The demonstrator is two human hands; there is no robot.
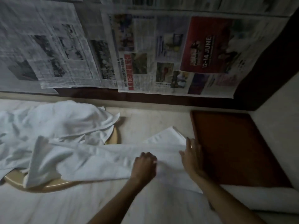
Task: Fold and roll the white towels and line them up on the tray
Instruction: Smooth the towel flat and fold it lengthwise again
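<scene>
A long white cotton towel [100, 160] lies spread across the pale bedsheet [80, 206] in the lower middle of the frame, its long axis running from the lower left toward the centre right, where its folded end rises to a corner near the reddish-brown rectangular wooden tray [234, 147]. Both hands work at that right-hand end. The left hand [144, 165] sits at the centre bottom with its fingers curled into a bunch, apparently pinching a fold of the towel, though the cloth inside the grip is hidden by the knuckles. The right hand [191, 152] lies just to its right, fingers straight and slightly spread, pressing flat on the towel's end right beside the tray's near-left edge. The tray shows nothing on it, so the lining-up has not begun. The towel's free length stretches away from both hands toward the left of the frame, so any fold has to bring cloth in from that side, or a roll must run leftward along the axis; the right hand is the nearer to the tray. A heap of more white towels [64, 122] covers a pale beige round wooden tray [48, 185] at the left, and newspaper sheets [145, 54] cover the upper frame.
</scene>
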